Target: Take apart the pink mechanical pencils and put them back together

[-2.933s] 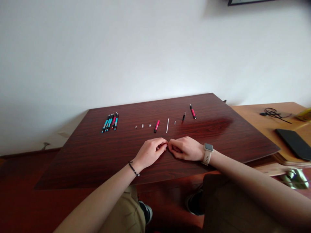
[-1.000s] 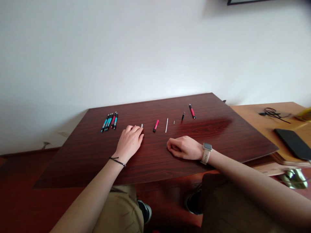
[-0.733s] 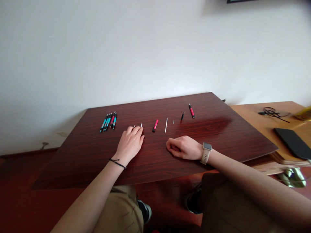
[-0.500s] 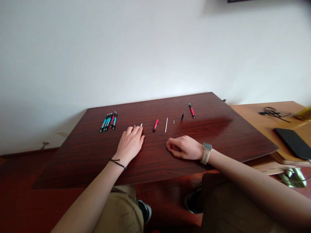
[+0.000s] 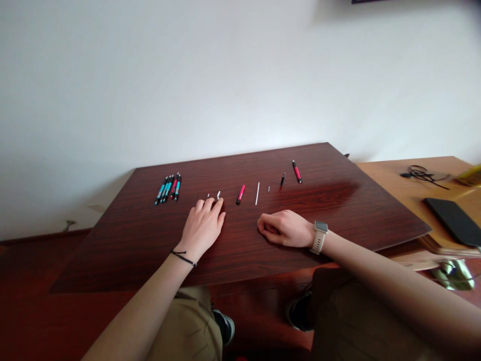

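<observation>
My left hand (image 5: 203, 224) rests palm down on the dark wooden table (image 5: 240, 255), open, its fingers stretched and slightly apart. Just beyond its fingertips lie a small white piece (image 5: 218, 194) and a tiny light part (image 5: 208, 195), both partly hidden by the fingers. My right hand (image 5: 281, 228) lies curled in a loose fist, with nothing visible in it. Between and beyond the hands are a pink pen barrel (image 5: 241, 194), a thin white ink refill (image 5: 257, 193), a tiny grey part (image 5: 268, 189) and a short black pen section (image 5: 283, 179).
Several teal, pink and black pens (image 5: 168, 189) lie side by side at the left. One pink and black pen (image 5: 297, 172) lies farther back at the right. On a lighter table are a black cable (image 5: 423, 174) and a dark phone-like slab (image 5: 453, 220). A wall rises behind.
My left hand has shifted slightly right and drawn back, uncovering more of the small white piece, which now looks tilted. My right hand has stayed where it was.
</observation>
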Demonstrator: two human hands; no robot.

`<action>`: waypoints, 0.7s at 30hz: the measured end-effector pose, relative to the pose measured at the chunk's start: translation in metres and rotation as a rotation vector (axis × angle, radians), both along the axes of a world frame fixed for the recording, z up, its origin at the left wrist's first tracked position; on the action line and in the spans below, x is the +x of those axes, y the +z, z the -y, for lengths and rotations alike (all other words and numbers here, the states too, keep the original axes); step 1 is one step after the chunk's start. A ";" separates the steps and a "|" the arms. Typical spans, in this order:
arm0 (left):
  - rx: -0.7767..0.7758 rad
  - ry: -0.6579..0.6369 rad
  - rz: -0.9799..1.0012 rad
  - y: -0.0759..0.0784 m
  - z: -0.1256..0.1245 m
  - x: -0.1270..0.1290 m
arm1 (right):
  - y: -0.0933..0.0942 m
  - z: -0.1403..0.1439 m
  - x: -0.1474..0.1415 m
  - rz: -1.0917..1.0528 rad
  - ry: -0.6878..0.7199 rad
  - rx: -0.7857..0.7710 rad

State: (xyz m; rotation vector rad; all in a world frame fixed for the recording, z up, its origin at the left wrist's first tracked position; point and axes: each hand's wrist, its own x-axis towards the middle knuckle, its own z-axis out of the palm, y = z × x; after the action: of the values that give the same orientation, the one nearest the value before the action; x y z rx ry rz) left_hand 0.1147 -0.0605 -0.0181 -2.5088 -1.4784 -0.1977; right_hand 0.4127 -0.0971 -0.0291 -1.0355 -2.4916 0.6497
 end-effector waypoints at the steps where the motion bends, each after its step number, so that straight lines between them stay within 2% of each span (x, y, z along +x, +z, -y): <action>1: -0.002 0.003 0.006 -0.001 -0.001 0.000 | 0.000 0.000 0.000 0.000 0.001 -0.001; 21: 0.015 0.027 0.034 -0.003 -0.006 0.001 | 0.001 0.000 0.001 -0.006 0.004 0.000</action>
State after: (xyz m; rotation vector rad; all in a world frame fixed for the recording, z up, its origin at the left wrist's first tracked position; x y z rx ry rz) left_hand 0.1154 -0.0543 -0.0212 -2.4846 -1.5174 -0.2470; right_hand 0.4133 -0.0975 -0.0283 -1.0276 -2.4891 0.6526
